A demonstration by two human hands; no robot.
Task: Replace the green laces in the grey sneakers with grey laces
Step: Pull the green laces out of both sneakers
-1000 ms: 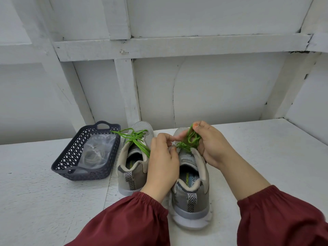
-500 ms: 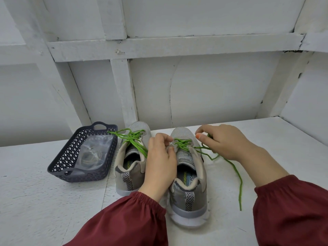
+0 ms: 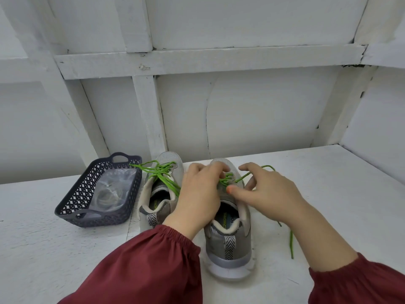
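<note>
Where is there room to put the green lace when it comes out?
Bare white painted table lies right of the right grey sneaker, past the loose green lace end, and in front of the dark lattice plastic basket. Crowded: between basket and left grey sneaker.
</note>
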